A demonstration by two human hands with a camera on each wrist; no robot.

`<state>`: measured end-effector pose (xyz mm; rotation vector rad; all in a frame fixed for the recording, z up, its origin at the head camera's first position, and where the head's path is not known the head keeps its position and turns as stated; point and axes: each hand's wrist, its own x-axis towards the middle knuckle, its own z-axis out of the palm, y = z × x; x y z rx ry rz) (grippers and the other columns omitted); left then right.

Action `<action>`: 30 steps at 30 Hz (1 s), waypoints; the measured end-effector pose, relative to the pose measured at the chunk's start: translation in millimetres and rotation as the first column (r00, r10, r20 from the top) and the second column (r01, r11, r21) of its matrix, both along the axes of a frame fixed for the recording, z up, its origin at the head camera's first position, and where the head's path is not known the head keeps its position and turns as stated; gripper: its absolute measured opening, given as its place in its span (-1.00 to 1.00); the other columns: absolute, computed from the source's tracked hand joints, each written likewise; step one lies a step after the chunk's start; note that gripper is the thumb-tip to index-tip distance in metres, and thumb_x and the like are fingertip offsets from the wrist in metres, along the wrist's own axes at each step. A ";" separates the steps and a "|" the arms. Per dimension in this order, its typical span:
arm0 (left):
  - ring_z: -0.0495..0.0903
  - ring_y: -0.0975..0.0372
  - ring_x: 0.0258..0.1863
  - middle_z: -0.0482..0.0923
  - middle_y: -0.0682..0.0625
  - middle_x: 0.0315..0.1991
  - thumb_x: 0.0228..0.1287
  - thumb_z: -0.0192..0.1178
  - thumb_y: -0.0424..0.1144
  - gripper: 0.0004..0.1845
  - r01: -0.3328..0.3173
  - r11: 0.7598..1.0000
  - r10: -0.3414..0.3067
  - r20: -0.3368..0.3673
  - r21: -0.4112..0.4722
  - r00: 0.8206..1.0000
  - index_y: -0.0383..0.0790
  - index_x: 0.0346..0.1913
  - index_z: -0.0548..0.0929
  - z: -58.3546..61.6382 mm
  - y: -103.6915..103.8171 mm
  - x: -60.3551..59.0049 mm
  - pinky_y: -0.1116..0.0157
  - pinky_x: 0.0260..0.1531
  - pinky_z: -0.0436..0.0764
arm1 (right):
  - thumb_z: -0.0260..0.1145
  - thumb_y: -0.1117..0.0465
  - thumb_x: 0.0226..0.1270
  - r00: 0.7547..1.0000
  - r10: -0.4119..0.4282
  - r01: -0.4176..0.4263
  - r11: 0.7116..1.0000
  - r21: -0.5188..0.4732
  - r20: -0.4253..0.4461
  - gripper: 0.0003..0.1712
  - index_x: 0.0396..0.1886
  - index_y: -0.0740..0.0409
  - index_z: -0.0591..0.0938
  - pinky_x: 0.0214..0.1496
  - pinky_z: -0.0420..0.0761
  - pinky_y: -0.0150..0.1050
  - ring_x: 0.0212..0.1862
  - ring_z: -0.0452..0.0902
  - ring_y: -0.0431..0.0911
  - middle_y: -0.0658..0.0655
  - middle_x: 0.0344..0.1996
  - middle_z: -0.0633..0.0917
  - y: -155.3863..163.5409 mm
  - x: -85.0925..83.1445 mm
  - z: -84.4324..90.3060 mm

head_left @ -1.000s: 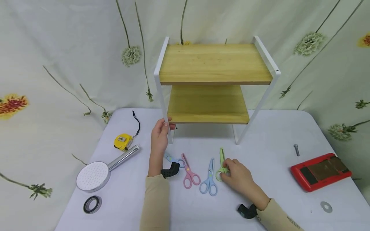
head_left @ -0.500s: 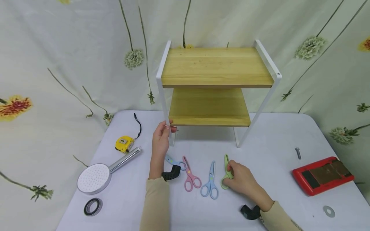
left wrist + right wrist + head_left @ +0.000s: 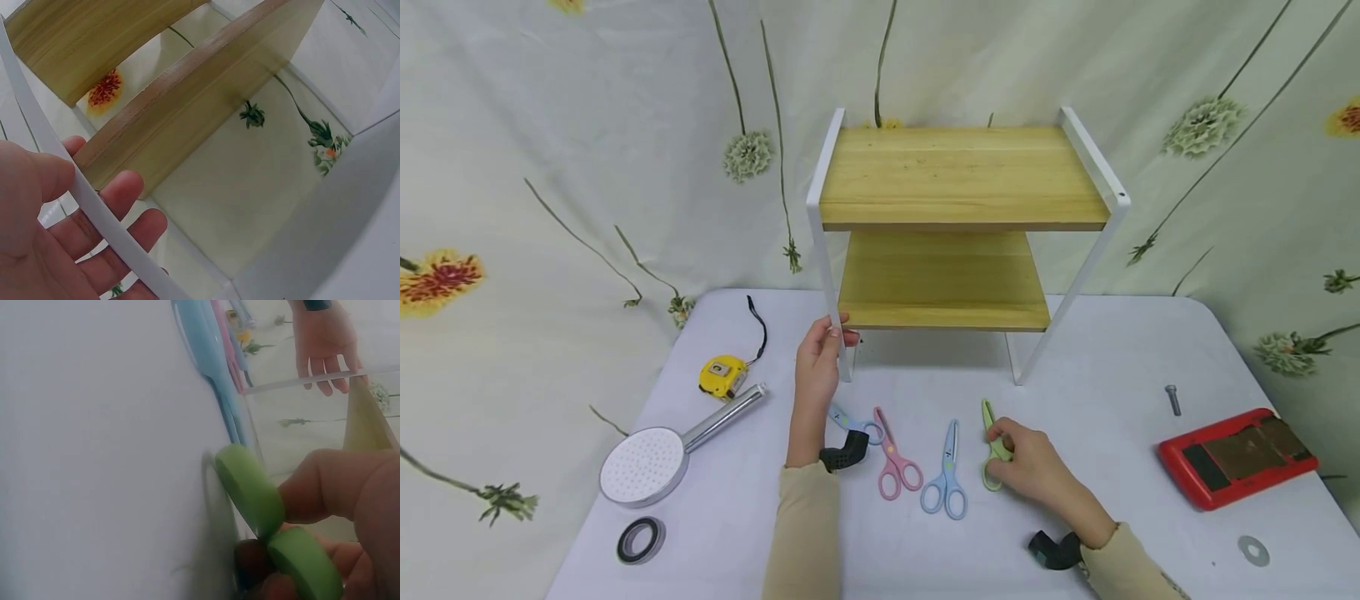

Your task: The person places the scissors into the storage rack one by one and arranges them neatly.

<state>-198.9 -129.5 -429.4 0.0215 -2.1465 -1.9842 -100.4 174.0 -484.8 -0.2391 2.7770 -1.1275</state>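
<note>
Over the head feed I am taking the shelf [image 3: 962, 177] as my landmark. The green scissors [image 3: 997, 450] are lying in front of its right-hand part, and the right hand [image 3: 1033, 462] is pinching them between thumb and fingers. What has just been changing is their angle: compared with half a second ago, the handle end is sitting further right and the tip is pointing slightly left. I am reading that as the person adjusting the scissors' lie, with a grip that seems secure. Whether they are resting fully on the table or slightly raised, I am not able to tell.

The left hand [image 3: 817, 358] is staying wrapped around the white left post [image 3: 825, 267], just below the lower board's level, so I am judging that the shelf is being steadied. The two hands are working well apart.

Also in front of the shelf, the blue scissors [image 3: 949, 467] are lying left of the green pair, and further left the pink scissors [image 3: 892, 450] are staying put, untouched by either hand.
</note>
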 end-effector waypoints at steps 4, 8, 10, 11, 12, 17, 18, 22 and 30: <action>0.65 0.16 -0.05 0.69 -0.16 -0.22 0.62 -0.10 -0.27 -0.67 0.004 1.000 -0.004 0.001 -0.001 1.000 -0.27 0.22 0.59 0.6 -0.4 0.8 0.05 0.21 0.41 | 0.30 0.39 0.03 0.996 0.040 -0.029 0.991 -0.133 0.079 -0.68 -0.14 0.24 0.65 -0.49 0.26 -0.38 -0.56 0.25 -0.25 -0.06 -0.62 0.38 5.9 -5.7 6.4; 0.65 0.26 -0.11 0.69 -0.03 -0.29 0.62 -0.10 -0.29 -0.67 0.002 1.000 -0.002 -0.011 0.006 1.000 -0.28 0.20 0.59 0.4 -0.7 -0.2 0.05 0.21 0.42 | 0.20 0.42 0.16 0.976 0.155 -0.083 0.916 -0.392 0.156 -0.67 -0.06 0.46 0.61 -0.51 0.40 -0.37 -0.58 0.34 -0.28 -0.04 -0.55 0.56 13.3 -15.7 33.2; 0.65 0.30 -0.15 0.68 0.03 -0.31 0.61 -0.10 -0.30 -0.67 0.002 1.000 -0.002 -0.020 0.015 1.000 -0.30 0.20 0.59 0.1 -0.3 -1.0 0.04 0.21 0.43 | 0.17 0.43 0.23 0.965 0.221 -0.125 0.860 -0.495 0.140 -0.70 -0.06 0.49 0.61 -0.48 0.49 -0.34 -0.55 0.43 -0.27 -0.05 -0.49 0.64 15.3 -19.8 56.8; 0.64 0.32 -0.16 0.67 0.04 -0.31 0.61 -0.10 -0.30 -0.67 0.002 1.000 -0.001 -0.019 0.018 1.000 -0.30 0.20 0.59 -0.1 -0.1 -0.9 0.04 0.21 0.43 | 0.16 0.43 0.27 0.960 0.257 -0.158 0.828 -0.538 0.114 -0.73 -0.08 0.42 0.64 -0.45 0.52 -0.33 -0.52 0.47 -0.27 -0.06 -0.45 0.68 15.3 -21.7 70.1; 0.64 0.33 -0.16 0.68 0.03 -0.30 0.61 -0.10 -0.30 -0.67 0.001 1.000 -0.001 -0.016 0.016 1.000 -0.30 0.21 0.59 -0.6 -0.1 -1.3 0.04 0.21 0.44 | 0.15 0.44 0.30 0.950 0.301 -0.203 0.789 -0.579 0.077 -0.74 -0.09 0.34 0.68 -0.41 0.56 -0.33 -0.49 0.50 -0.26 -0.07 -0.42 0.71 14.7 -23.3 84.9; 0.64 0.34 -0.16 0.69 0.02 -0.29 0.61 -0.11 -0.30 -0.67 -0.003 1.000 0.003 -0.021 0.018 1.000 -0.29 0.21 0.59 -2.0 0.5 -1.1 0.04 0.21 0.42 | 0.12 0.45 0.44 0.880 0.465 -0.385 0.592 -0.708 -0.090 -0.59 -0.06 -0.10 0.75 -0.23 0.60 -0.31 -0.36 0.57 -0.20 -0.08 -0.34 0.73 5.6 -30.8 163.6; 0.64 0.34 -0.17 0.68 0.03 -0.31 0.61 -0.11 -0.31 -0.67 -0.004 1.000 0.004 -0.028 0.019 1.000 -0.29 0.21 0.59 -2.3 0.7 -1.1 0.04 0.21 0.42 | 0.15 0.43 0.45 0.870 0.478 -0.409 0.566 -0.716 -0.119 -0.61 -0.01 -0.09 0.75 -0.19 0.60 -0.31 -0.33 0.58 -0.19 -0.06 -0.31 0.73 2.3 -32.1 179.3; 0.64 0.34 -0.18 0.66 0.14 -0.35 0.61 -0.10 -0.31 -0.67 -0.001 1.000 0.003 -0.039 0.031 0.999 -0.30 0.20 0.59 -3.3 0.7 -1.3 0.05 0.20 0.41 | 0.30 0.39 0.37 0.870 0.447 -0.458 0.570 -0.682 -0.210 -0.61 0.14 0.04 0.70 -0.09 0.65 -0.33 -0.21 0.58 -0.15 0.01 -0.16 0.76 -16.7 -42.6 235.1; 0.65 0.38 -0.20 0.65 0.26 -0.40 0.60 -0.10 -0.32 -0.67 0.006 0.999 -0.004 -0.049 0.040 0.999 -0.32 0.20 0.58 -5.2 -0.3 -2.6 0.07 0.20 0.40 | 0.44 0.24 0.30 0.922 0.252 -0.344 0.882 -0.321 -0.296 -0.51 0.23 0.19 0.65 -0.24 0.56 -0.41 -0.25 0.54 -0.12 0.08 -0.11 0.71 -71.6 -98.0 291.9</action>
